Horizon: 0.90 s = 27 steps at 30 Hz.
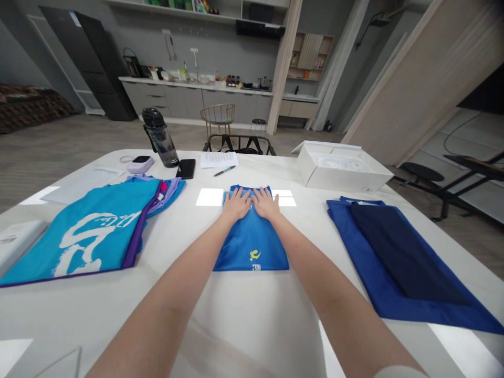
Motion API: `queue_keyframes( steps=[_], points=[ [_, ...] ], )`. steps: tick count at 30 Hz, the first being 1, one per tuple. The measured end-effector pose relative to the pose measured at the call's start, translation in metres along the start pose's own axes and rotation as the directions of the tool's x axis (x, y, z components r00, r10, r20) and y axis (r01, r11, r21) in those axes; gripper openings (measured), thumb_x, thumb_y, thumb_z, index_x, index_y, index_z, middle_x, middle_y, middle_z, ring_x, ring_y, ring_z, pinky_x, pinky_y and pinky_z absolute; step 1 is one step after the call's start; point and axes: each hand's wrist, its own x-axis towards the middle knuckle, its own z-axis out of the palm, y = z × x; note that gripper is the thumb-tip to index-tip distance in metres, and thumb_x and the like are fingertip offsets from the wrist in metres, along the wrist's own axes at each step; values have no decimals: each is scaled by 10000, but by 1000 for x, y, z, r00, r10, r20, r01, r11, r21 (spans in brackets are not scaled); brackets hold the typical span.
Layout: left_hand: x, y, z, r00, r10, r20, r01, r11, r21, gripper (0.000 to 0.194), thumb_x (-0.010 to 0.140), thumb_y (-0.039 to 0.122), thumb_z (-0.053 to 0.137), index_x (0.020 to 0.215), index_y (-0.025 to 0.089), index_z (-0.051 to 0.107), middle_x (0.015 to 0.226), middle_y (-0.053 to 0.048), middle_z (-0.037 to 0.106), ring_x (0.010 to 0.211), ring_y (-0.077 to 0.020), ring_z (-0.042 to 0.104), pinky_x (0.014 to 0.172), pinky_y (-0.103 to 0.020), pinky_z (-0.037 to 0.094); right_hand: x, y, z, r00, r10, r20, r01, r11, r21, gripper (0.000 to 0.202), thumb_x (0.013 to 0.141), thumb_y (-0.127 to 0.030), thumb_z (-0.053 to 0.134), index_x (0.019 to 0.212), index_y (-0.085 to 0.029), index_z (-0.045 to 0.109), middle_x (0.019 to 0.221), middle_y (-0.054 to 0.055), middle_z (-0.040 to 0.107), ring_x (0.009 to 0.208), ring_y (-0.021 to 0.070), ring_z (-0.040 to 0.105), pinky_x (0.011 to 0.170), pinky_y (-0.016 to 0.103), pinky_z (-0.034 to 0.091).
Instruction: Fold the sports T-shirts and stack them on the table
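One open white rectangular cardboard box [338,181] holds pale contents [342,163] too indistinct to count; one dark translucent plastic bottle [164,146] stands well apart. The left hand [237,204] and right hand [265,204], fingers outstretched, lie on one folded blue fabric garment [252,239] on the white table [311,226].

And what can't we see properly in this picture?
Head view, blue cloth: the left hand and right hand hide the part beneath them.
Head view, printed paper: its words are too small to read.
Head view, white box at far left: the picture's left edge cuts it off.
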Motion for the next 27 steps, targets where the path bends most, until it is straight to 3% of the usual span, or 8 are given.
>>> queue_keyframes(
  steps=[7,10,12,14,17,22,27],
  points=[
    [13,-14,1,998,-32,-50,31,999,-16,677,1005,614,297,1569,251,389,1678,-96,256,1555,-306,188,1247,-563,92,9,4,4,989,137,-55,-137,991,9,736,1029,-602,168,1634,-184,210,1699,116,141,1561,285,97,1202,664,-9],
    [6,-9,-4,990,43,-135,-40,999,25,588,1024,502,355,1523,206,452,1631,-139,351,1518,-314,274,1237,-539,165,-2,-2,0,971,166,-174,-171,985,-16,700,1043,-523,211,1615,-122,253,1690,157,162,1551,319,122,1197,665,-26],
    [-4,-1,-7,972,146,-187,-134,988,71,468,1027,339,371,1429,175,547,1521,-172,486,1440,-305,397,1198,-491,268,-14,-6,-4,961,61,-270,-80,995,-60,612,1050,-408,248,1579,-114,338,1675,161,223,1539,316,164,1212,628,-27],
    [-20,8,-9,960,216,-178,-202,975,95,413,1015,224,345,1309,163,628,1375,-182,596,1335,-294,503,1129,-449,364,-28,-9,-7,959,-77,-273,53,994,-94,535,1048,-322,269,1511,-133,457,1626,150,354,1501,291,274,1239,552,37],
    [-53,22,-5,971,177,-163,-169,984,64,414,1029,256,331,1290,162,639,1363,-180,610,1312,-302,527,1122,-461,372,-56,-9,-7,976,-150,-160,141,987,-71,506,1056,-324,283,1473,-155,515,1566,124,461,1447,261,378,1232,459,181],
    [-117,32,3,986,100,-133,-98,995,21,521,1036,441,361,1492,225,490,1601,-126,410,1503,-317,317,1235,-547,183,-115,-1,-2,989,-142,-36,140,989,-56,538,1077,-410,255,1588,-269,350,1670,55,275,1540,267,211,1221,607,124],
    [-180,37,3,976,194,-100,-193,981,24,560,1033,504,349,1549,299,419,1632,-71,368,1529,-289,281,1261,-538,135,-179,2,0,984,-174,-23,172,982,-72,556,1072,-506,252,1596,-332,320,1685,39,222,1556,286,160,1199,671,98]
  ],
)
